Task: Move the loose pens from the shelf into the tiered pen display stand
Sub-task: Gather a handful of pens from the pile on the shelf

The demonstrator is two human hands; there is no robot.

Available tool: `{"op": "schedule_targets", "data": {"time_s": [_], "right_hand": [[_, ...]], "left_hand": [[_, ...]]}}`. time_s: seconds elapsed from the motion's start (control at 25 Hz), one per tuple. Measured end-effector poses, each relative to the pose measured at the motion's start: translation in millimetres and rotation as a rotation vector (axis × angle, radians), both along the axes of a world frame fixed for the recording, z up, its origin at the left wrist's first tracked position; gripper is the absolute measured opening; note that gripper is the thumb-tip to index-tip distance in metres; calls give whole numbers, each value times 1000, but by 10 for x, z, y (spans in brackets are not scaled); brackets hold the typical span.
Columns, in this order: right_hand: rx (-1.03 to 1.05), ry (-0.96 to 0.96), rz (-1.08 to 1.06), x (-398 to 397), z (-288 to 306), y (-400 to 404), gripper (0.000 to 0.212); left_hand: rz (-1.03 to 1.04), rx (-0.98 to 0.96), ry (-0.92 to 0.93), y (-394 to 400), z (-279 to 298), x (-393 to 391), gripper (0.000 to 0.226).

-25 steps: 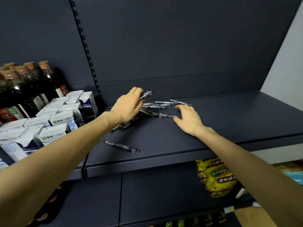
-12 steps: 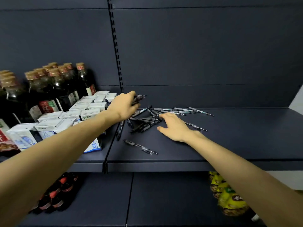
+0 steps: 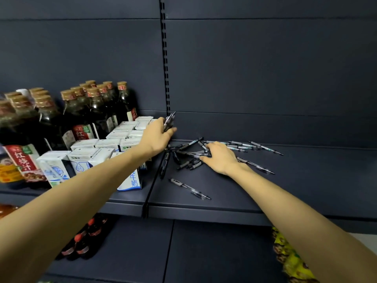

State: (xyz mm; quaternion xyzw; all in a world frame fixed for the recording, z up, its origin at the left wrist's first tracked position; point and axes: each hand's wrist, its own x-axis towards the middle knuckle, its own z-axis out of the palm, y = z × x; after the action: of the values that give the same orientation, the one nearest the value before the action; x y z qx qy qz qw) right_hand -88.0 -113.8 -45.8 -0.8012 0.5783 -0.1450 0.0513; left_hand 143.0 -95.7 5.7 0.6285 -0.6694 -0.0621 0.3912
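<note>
We look from one wide-angle head camera, forward and slightly down at the shelf (image 3: 265, 203), close enough that both forearms run in from the bottom corners. The back panel (image 3: 265, 68) fills the upper half, its edges bowed by the lens.

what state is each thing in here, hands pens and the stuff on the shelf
left hand: grips a bundle of pens, raised off the shelf
right hand: fingers on the loose pens
single pen: lies apart, near the shelf front
milk cartons: upright
sauce bottles: upright, capped
</note>
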Motion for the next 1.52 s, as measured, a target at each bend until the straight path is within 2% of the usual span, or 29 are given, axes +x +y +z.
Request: {"op": "schedule_targets", "data": {"time_s": [0.28,0.56,0.8,0.92,1.0,1.16,1.52], "right_hand": [[-75,159,5,4,-62,-53,47],[-54,71,-8,-14,-44,-53,35],[-203,266,18,64,-98,-15,35],[-257,183,35,-64,-47,1,29],[-198,119,44,-219,-22,44,27],[-111,105,-12,-413,-50,201,25],[-107,122,-112,-409,-101,354,27]], "left_hand": [[-21,23,-91,-19,-148,38,31],[-29,18,-114,-39,-143,-55,27],[-36,27,-165,-59,-163,-39,30],[-37,30,-165,-43,-143,-49,30],[-37,37,-156,-25,-128,-66,29],[-77,48,-146,21,-138,-159,29],[-134,27,-244,134,-131,-268,30]]}}
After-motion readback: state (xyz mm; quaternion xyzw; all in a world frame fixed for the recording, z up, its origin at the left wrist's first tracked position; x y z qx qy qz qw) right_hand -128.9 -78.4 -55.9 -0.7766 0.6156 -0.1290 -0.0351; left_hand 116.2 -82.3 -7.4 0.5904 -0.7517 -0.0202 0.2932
